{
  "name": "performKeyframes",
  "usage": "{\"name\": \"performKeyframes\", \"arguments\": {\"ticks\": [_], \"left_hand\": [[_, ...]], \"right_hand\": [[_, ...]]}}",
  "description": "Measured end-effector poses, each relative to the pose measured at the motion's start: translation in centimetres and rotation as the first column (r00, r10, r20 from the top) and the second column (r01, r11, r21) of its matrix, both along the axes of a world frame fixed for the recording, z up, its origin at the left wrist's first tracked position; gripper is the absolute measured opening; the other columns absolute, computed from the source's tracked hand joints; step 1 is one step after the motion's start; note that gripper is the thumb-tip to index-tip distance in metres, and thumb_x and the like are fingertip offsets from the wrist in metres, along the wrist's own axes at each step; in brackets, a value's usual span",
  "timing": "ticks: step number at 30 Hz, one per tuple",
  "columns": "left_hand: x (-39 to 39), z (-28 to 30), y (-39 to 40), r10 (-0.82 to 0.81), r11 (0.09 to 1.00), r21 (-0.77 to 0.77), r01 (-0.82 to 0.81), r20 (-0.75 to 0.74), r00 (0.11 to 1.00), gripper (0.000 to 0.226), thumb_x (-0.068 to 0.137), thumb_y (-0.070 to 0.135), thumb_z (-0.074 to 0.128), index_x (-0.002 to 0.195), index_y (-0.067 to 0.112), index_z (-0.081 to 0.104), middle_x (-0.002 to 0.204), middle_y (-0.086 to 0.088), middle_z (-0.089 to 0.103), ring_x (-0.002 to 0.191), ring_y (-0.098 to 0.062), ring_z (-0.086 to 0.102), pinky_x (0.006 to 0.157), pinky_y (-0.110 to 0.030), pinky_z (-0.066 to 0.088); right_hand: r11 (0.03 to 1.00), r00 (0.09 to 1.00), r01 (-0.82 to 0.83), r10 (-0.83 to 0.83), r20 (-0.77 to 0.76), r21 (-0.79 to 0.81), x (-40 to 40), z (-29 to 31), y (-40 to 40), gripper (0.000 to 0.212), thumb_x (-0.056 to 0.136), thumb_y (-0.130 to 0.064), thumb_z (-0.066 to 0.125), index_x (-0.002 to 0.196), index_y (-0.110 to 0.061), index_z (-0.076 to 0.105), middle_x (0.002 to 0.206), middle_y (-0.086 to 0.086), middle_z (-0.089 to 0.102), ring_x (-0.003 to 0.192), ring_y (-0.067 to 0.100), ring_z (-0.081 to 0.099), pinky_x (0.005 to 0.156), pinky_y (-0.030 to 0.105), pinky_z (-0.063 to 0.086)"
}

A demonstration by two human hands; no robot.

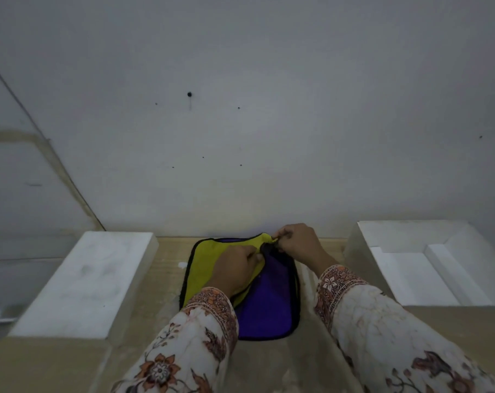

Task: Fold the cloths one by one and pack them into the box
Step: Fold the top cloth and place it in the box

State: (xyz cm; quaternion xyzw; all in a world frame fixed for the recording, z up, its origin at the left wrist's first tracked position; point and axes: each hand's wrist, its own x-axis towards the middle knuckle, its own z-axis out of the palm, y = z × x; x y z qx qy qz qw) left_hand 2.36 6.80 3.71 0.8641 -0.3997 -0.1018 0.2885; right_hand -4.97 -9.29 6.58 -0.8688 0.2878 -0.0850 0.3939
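Cloth [269, 296]: soft, light, limp; grip at bound corners. Right hand [296, 241] fingers pinch the far corner; left hand [235, 269] presses the yellow flap flat

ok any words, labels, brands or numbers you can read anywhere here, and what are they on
None: no readable text shows on the cloth, the white box, the white block, the wall or the table. The sleeves carry only a floral print, and the wall's dark specks are marks, not writing.
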Motion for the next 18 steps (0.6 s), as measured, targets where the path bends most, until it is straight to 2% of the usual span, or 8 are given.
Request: {"name": "performKeyframes", "arguments": {"ticks": [2,5,7,9,10,13,16,18], "left_hand": [[-0.4,0.2,-0.1,-0.071,0.996,0.045,0.074,-0.06,0.996,0.038,0.096,0.026,0.051,0.062,0.015,0.039,0.056,0.002,0.034,0.061,-0.025,0.04,0.059,-0.035,0.03],[-1.7,-1.1,-0.7,-0.109,0.989,0.09,0.118,-0.101,0.989,0.038,0.095,0.023,0.053,0.061,0.013,0.04,0.058,0.001,0.032,0.069,-0.03,0.045,0.063,-0.034,0.032],[-2.8,-2.3,-1.3,-0.083,0.992,0.088,0.096,-0.136,0.987,0.033,0.092,0.022,0.057,0.063,0.007,0.054,0.056,-0.004,0.044,0.064,-0.028,0.047,0.06,-0.031,0.032],[-3.7,-3.3,-2.1,-0.065,0.991,0.102,0.084,-0.169,0.983,0.027,0.091,0.021,0.059,0.075,0.001,0.068,0.069,-0.014,0.063,0.069,-0.031,0.056,0.063,-0.033,0.042],[-4.1,-3.7,-2.5,-0.068,0.99,0.111,0.09,-0.183,0.981,0.026,0.091,0.019,0.058,0.079,-0.001,0.07,0.075,-0.017,0.066,0.072,-0.032,0.059,0.066,-0.036,0.047],[-4.7,-4.8,-3.9,-0.086,0.983,0.143,0.119,-0.222,0.971,0.026,0.091,0.017,0.056,0.079,-0.002,0.07,0.075,-0.017,0.064,0.072,-0.031,0.059,0.071,-0.04,0.053],[-4.8,-5.1,-5.0,0.002,0.994,0.103,0.028,-0.289,0.957,0.02,0.088,0.015,0.059,0.087,0.001,0.074,0.089,-0.017,0.072,0.083,-0.031,0.065,0.067,-0.03,0.047],[-4.5,-5.0,-5.5,0.068,0.996,0.072,-0.043,-0.387,0.92,0.019,0.088,0.008,0.056,0.081,-0.001,0.071,0.085,-0.02,0.07,0.075,-0.03,0.061,0.065,-0.031,0.043]], "right_hand": [[0.99,0.997,-0.052,0.043,-0.069,-0.133,-0.7,0.0,0.0,0.019,0.075,-0.008,0.064,0.085,-0.017,0.076,0.082,0.001,0.071,0.08,0.019,0.066,0.064,0.02,0.043],[0.968,0.984,-0.067,0.024,-0.175,-0.244,-2.1,-1.5,-0.2,0.017,0.075,-0.012,0.065,0.082,-0.023,0.075,0.093,0.003,0.07,0.087,0.023,0.065,0.068,0.026,0.048],[0.949,0.976,-0.04,-0.031,-0.217,-0.312,-3.1,-2.4,-0.5,0.016,0.076,-0.015,0.063,0.081,-0.025,0.075,0.095,0.003,0.069,0.09,0.024,0.065,0.071,0.029,0.049],[0.926,0.969,-0.033,-0.061,-0.238,-0.375,-4.0,-3.3,-1.0,0.019,0.077,-0.017,0.059,0.083,-0.024,0.076,0.096,0.004,0.071,0.091,0.025,0.065,0.074,0.03,0.05],[0.922,0.966,-0.042,-0.061,-0.252,-0.386,-4.3,-3.7,-1.3,0.021,0.078,-0.017,0.057,0.085,-0.022,0.077,0.096,0.005,0.071,0.091,0.026,0.066,0.075,0.031,0.051],[0.943,0.962,-0.037,-0.056,-0.267,-0.33,-5.0,-4.6,-2.1,0.026,0.081,-0.013,0.054,0.092,-0.023,0.074,0.103,0.008,0.07,0.096,0.027,0.064,0.081,0.035,0.053],[0.962,0.962,-0.104,0.033,-0.27,-0.253,-5.6,-5.2,-2.6,0.031,0.085,-0.01,0.054,0.111,-0.021,0.067,0.111,0.01,0.066,0.104,0.028,0.06,0.083,0.035,0.05],[0.962,0.95,-0.195,0.136,-0.282,-0.193,-5.8,-5.5,-2.6,0.038,0.085,-0.01,0.059,0.123,-0.018,0.061,0.116,0.011,0.061,0.107,0.03,0.056,0.085,0.037,0.048]]}}
